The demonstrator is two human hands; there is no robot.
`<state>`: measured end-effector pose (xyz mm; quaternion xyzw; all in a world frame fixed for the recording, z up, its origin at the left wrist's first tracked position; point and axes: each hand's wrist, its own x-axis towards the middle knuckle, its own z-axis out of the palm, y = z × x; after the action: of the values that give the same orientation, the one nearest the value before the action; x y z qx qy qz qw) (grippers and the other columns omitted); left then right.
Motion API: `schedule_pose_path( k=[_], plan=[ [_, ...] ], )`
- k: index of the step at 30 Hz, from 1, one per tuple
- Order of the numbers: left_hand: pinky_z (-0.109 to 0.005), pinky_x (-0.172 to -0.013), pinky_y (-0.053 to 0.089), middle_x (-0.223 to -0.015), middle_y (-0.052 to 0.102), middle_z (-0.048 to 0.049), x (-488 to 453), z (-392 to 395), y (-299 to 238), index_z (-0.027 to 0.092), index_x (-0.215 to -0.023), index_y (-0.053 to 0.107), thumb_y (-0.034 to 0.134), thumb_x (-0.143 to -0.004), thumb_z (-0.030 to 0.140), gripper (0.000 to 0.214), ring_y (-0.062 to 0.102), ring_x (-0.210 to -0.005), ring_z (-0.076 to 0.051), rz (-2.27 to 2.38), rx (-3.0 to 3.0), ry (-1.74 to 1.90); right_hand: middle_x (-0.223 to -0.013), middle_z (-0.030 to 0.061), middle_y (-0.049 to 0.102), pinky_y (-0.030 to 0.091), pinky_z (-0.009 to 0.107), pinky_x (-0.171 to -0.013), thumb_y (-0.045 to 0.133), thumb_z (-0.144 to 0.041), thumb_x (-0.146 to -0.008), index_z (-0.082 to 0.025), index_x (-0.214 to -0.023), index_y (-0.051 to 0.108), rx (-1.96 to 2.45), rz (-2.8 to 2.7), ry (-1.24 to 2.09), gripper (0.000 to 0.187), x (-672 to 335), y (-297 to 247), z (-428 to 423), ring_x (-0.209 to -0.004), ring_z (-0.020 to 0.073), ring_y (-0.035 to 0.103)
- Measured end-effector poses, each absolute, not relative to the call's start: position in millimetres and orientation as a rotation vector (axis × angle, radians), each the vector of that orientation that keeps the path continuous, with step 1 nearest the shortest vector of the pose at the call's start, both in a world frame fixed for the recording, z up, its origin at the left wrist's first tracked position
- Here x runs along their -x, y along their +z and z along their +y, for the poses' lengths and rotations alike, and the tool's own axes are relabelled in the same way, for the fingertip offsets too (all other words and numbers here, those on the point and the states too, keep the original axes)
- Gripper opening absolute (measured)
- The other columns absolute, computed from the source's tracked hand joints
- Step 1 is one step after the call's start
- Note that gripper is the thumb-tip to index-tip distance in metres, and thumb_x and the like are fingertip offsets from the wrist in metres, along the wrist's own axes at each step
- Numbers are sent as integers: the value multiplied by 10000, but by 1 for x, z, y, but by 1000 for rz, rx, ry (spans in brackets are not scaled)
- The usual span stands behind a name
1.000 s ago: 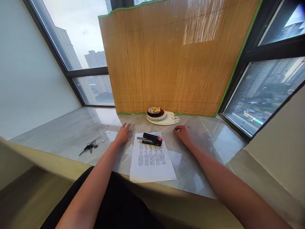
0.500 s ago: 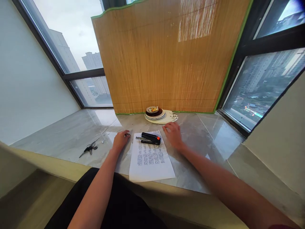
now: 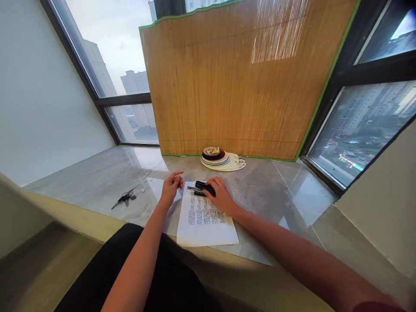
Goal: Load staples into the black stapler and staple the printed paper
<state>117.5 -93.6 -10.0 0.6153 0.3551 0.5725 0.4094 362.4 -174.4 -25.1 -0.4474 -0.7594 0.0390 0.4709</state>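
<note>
Crossing printed white paper (image 3: 207, 223), an oblong black stapler (image 3: 203, 187) points left, right hand (image 3: 221, 196) clasping it; left hand (image 3: 171, 186) half-curled, contents unclear.

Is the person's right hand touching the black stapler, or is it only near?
Touching. The head view shows the right hand with thumb and fingers around one end of the black stapler, without visible gap.
</note>
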Motion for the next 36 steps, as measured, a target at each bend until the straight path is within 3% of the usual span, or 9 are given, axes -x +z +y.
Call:
schedule_pose_path(
  k=[5,10,12,18,23,28,36],
  plan=[
    [-271,-659,552,-780,664,-32,-112,-95,-14,135,-1076,787,757,-831,638,559,606,-656,-107,858,-1422,1445,-1105,80,630,457,438,-987,638,-275,-996,-226,-1073,636,1069,-1829,140,91,-363,-27,-172,-1072,276,542],
    [-365,-850,617,-960,765,-83,-110,-96,-13,135,-1164,780,876,-709,593,653,708,-782,-150,888,-1467,1387,-1081,72,630,455,428,-974,621,-262,-994,-231,-1046,631,1050,-1810,166,60,-364,-27,-170,-1053,266,552],
    [-405,-869,625,-993,785,-101,-109,-95,-13,135,-1207,759,855,-733,601,672,733,-813,-180,919,-1519,1366,-1081,74,629,450,431,-977,618,-265,-995,-231,-1045,629,1047,-1807,172,61,-364,-26,-170,-1053,266,553],
    [-425,-834,602,-993,802,-116,-102,-94,-11,166,-1042,778,730,-875,537,410,734,-852,-237,1075,-1812,1285,-1019,69,623,430,425,-966,484,-246,-1060,-227,-985,623,1024,-1810,201,159,-366,-24,-170,-1012,252,555],
    [-463,-1012,488,-1014,807,-74,-109,-100,-8,242,-959,822,745,-885,318,132,685,-987,-275,1120,-2170,1111,-1034,75,616,427,421,-962,455,-229,-1069,-228,-996,625,1020,-1808,205,185,-367,-23,-170,-1025,253,543],
    [-469,-1035,420,-1033,802,-76,-121,-98,-12,263,-940,833,736,-904,255,104,637,-1044,-293,1090,-2394,972,-1039,73,609,426,419,-967,451,-238,-1073,-228,-1007,628,1037,-1815,201,189,-366,-22,-170,-1028,252,535],
    [-418,-958,451,-1023,794,-81,-124,-82,-21,268,-960,838,723,-901,259,129,646,-972,-282,1022,-2495,906,-1089,84,607,431,445,-1005,461,-213,-1041,-237,-1046,652,1078,-1817,223,192,-366,-22,-172,-1062,269,517]
  ],
)
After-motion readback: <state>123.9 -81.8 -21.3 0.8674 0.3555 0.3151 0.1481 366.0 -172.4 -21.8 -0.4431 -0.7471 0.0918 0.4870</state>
